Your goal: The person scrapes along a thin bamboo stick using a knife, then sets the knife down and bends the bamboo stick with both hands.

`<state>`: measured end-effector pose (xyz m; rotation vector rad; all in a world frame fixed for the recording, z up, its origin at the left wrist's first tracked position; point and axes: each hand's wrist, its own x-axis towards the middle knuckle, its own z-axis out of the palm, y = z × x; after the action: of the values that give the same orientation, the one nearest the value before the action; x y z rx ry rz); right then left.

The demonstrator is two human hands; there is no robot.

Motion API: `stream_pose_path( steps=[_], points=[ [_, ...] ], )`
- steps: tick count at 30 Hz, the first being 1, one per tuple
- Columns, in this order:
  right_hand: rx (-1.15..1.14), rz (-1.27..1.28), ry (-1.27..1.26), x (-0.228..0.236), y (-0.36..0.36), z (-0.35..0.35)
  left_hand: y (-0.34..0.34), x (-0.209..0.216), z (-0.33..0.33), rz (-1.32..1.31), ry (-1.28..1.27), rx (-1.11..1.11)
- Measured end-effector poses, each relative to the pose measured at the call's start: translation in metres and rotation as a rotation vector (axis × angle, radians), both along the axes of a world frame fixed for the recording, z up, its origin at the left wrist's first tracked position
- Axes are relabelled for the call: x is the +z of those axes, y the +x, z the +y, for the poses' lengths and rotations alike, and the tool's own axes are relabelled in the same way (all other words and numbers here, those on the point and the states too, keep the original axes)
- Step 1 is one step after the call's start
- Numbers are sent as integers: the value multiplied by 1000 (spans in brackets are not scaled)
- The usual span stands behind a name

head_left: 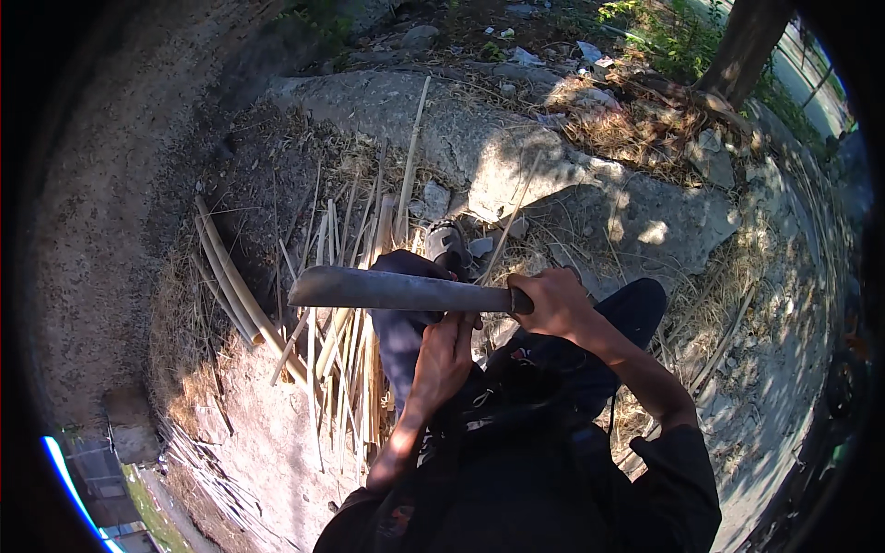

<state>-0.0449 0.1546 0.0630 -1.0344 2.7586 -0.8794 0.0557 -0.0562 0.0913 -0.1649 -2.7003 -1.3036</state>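
Note:
A machete [387, 289] lies level across the view, its broad grey blade pointing left above my legs. Wrapped round its handle is my right hand [553, 302]. Just beneath the blade, my left hand [445, 361] has its fingers pressed together; the blade partly hides the fingertips, so what they hold cannot be made out. A thin pale strip [513, 221] slants down behind the blade towards that hand, but where it ends is hidden. Many split bamboo strips [323, 359] lie heaped left of my left hand, some lit by sun.
Thicker curved bamboo pieces [241, 286] lie left of the heap. My shoe [446, 247] is beyond the blade, near a large rock slab [608, 221]. Dry grass [636, 129] and a tree trunk [751, 46] are at the far right. More thin strips [217, 479] lie lower left.

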Motion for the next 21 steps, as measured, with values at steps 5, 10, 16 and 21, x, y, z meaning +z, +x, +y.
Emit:
stream_pose_path(
  steps=[5, 10, 16, 21],
  points=[
    [-8, -28, -12, -3, 4, -2, 0, 7, 2, -181, 132, 73],
    [43, -40, -67, 4, 5, -9, 0, 3, 1, 221, -126, 72],
    [-40, 26, -35, 0, -9, -6, -6, 16, 1, -115, 79, 105],
    [-9, -47, -59, 12, -10, -4, 0, 26, 3, -256, 146, 123]
  ],
)
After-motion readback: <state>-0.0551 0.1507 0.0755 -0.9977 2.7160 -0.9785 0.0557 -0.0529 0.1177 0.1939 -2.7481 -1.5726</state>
